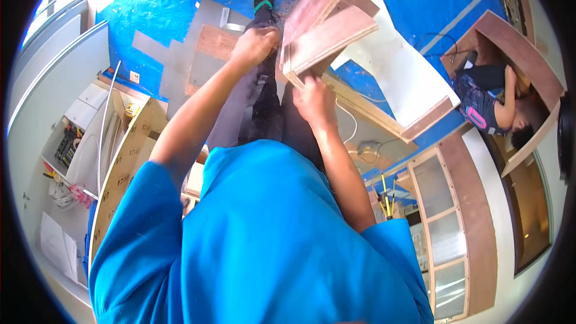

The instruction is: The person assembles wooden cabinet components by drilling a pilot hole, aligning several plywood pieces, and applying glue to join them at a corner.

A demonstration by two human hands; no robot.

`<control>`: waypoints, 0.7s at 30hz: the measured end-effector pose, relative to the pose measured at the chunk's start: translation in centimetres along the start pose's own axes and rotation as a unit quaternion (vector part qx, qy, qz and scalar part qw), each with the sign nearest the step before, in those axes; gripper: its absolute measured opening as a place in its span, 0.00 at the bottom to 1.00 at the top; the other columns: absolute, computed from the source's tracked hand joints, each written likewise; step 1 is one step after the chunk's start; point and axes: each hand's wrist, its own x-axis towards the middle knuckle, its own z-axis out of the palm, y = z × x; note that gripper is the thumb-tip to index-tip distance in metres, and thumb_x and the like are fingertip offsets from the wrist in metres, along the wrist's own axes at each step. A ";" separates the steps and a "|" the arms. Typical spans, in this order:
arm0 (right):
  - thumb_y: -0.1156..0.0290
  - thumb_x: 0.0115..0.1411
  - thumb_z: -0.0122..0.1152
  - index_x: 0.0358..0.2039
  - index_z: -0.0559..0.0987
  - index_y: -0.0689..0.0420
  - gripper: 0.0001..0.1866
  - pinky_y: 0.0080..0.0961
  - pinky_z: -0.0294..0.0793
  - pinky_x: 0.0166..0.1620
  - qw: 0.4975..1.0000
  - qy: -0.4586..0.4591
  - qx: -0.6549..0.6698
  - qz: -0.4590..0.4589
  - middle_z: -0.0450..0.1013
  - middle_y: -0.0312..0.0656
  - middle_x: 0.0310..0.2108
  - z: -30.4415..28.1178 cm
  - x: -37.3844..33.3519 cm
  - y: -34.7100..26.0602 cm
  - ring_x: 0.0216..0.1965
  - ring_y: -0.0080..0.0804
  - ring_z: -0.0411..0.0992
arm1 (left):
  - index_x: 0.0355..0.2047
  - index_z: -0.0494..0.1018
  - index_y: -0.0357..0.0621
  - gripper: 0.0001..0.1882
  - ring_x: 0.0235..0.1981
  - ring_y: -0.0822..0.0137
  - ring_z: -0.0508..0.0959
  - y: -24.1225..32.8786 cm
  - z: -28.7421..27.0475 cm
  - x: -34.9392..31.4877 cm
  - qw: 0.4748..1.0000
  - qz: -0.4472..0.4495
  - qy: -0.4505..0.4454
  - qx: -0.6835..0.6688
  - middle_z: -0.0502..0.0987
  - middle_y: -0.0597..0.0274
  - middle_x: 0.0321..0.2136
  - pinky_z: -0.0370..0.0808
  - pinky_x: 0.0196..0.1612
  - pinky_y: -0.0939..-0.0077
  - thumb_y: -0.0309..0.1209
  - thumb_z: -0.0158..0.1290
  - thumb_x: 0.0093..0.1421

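Between both hands [287,72], plywood boards [324,30] (edge-gripped)

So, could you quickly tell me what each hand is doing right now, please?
Left hand: closed, gripping the plywood boards' left edge.
Right hand: closed on their lower corner.

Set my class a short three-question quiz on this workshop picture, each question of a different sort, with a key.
1. True or false: the right hand grips the plywood boards at their lower edge.
2. The floor is: A red, B blue, C green?
3. Fill in: a second person lies inside a wooden ____.

Key: 1 true; 2 B; 3 cabinet. The left hand is closed, what on cannot be told.
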 end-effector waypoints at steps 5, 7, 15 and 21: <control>0.65 0.57 0.68 0.36 0.82 0.61 0.13 0.57 0.80 0.42 0.999 -0.009 -0.040 0.030 0.81 0.58 0.35 1.3 -1.2 1.6 0.37 0.64 0.80 | 0.58 0.82 0.45 0.25 0.29 0.75 0.79 6.2 -5.0 -9.3 0.973 -0.166 -0.018 -0.161 0.82 0.66 0.28 0.78 0.37 0.69 0.40 0.51 0.65; 0.66 0.56 0.66 0.37 0.81 0.61 0.12 0.59 0.79 0.42 0.996 -0.037 -0.065 0.049 0.81 0.58 0.36 1.1 -1.5 1.2 0.38 0.65 0.79 | 0.62 0.79 0.51 0.26 0.32 0.72 0.82 8.4 -4.8 -11.3 0.967 -0.188 -0.039 -0.169 0.84 0.62 0.31 0.79 0.42 0.69 0.40 0.51 0.65; 0.66 0.58 0.65 0.38 0.82 0.61 0.12 0.59 0.80 0.43 0.998 -0.025 -0.026 0.043 0.81 0.58 0.40 0.9 -1.5 0.4 0.39 0.65 0.79 | 0.62 0.79 0.66 0.26 0.42 0.48 0.85 12.5 -5.8 -10.7 0.984 -0.153 -0.070 -0.051 0.85 0.50 0.37 0.79 0.50 0.55 0.47 0.47 0.65; 0.64 0.58 0.68 0.34 0.84 0.58 0.10 0.51 0.83 0.42 0.997 -0.007 -0.066 0.036 0.81 0.54 0.33 0.6 -1.5 0.1 0.35 0.57 0.82 | 0.48 0.84 0.59 0.19 0.43 0.43 0.84 6.7 0.2 -0.8 0.988 -0.139 -0.068 0.014 0.84 0.44 0.38 0.79 0.50 0.47 0.45 0.46 0.66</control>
